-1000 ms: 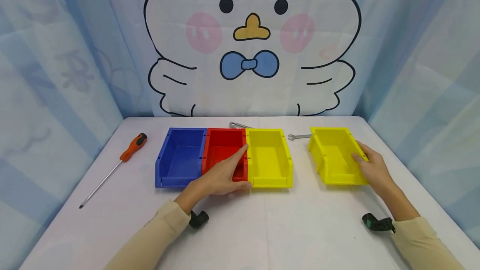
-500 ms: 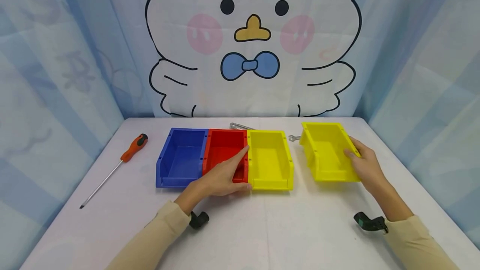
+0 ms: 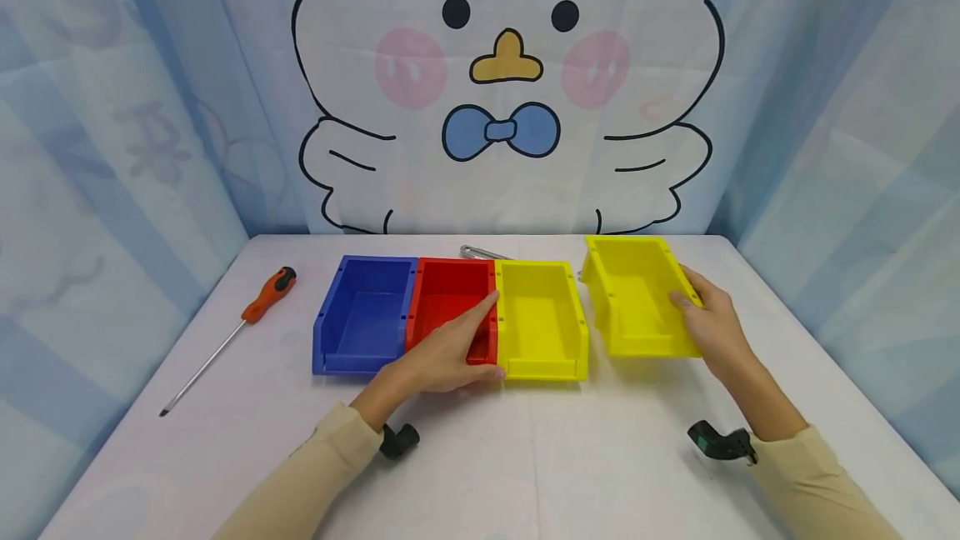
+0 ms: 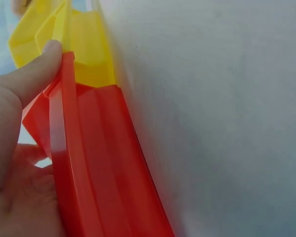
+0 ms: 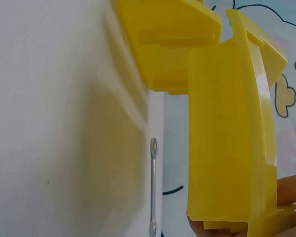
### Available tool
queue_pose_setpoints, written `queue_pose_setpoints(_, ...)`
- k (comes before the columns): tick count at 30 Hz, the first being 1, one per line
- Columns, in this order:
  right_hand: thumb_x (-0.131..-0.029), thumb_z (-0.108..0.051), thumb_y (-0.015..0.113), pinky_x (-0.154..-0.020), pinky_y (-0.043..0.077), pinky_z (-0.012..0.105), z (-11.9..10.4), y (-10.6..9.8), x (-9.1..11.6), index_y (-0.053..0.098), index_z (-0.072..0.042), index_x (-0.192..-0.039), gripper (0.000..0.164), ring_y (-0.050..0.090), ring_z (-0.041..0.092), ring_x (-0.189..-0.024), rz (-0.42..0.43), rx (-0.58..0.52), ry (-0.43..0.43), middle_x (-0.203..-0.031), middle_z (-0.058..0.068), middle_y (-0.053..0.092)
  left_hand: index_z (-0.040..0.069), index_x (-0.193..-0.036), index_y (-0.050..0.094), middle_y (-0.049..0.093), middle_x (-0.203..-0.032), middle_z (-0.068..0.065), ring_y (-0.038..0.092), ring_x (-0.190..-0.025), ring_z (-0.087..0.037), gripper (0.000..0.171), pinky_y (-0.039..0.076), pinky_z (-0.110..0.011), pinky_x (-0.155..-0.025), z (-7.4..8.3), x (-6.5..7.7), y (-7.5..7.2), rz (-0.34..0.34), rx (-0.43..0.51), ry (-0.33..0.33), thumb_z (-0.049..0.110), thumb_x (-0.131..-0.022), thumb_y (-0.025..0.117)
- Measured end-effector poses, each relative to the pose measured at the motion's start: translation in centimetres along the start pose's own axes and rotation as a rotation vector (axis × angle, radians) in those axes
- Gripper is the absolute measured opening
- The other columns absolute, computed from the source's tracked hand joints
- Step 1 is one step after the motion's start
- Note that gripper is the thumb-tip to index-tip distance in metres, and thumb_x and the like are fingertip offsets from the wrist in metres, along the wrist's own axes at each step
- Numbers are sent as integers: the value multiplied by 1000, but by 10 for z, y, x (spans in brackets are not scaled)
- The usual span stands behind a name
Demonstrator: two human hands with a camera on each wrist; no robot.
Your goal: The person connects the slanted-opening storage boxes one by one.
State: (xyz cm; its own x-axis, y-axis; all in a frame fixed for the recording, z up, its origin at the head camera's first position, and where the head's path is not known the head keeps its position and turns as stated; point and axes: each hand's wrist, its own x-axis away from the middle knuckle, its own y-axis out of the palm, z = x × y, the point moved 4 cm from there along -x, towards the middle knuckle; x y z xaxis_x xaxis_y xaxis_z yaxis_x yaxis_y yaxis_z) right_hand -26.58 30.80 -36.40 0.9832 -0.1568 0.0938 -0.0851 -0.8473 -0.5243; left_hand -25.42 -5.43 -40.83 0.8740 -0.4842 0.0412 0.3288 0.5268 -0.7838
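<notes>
My right hand [image 3: 708, 319] grips the side wall of a yellow storage bin [image 3: 637, 298], thumb inside. The bin is raised off the table, its shadow beneath it in the right wrist view. To its left, a blue bin [image 3: 365, 315], a red bin [image 3: 450, 282] and a second yellow bin [image 3: 542, 315] stand side by side. My left hand [image 3: 442, 352] rests over the front of the red bin, index finger stretched along the seam with the yellow one. In the left wrist view its thumb [image 4: 44, 64] presses at the corner where those two meet; the other fingers are partly hidden.
A screwdriver [image 3: 258, 302] with an orange and black handle lies at the left. Behind the row shows part of a metal tool [image 3: 480, 253]. A wrench [image 5: 153, 187] lies on the table beyond the raised bin. A patterned curtain [image 3: 502, 190] closes off the back.
My right hand has lifted the yellow bin and carried it leftward, closer to the row, mostly covering the wrench in the head view. The left hand has stayed in place.
</notes>
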Motion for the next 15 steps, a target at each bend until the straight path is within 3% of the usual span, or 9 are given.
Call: queue_pose_setpoints(15, -116, -27, 38, -78, 56, 8, -9, 10, 3, 12, -16, -172, 62, 55, 29, -116, -2, -36, 1, -170, 24, 31, 31, -172, 9, 29, -177, -1, 37, -159, -27, 112, 42, -56, -125, 0, -1, 1, 8, 21, -5, 42, -90, 84)
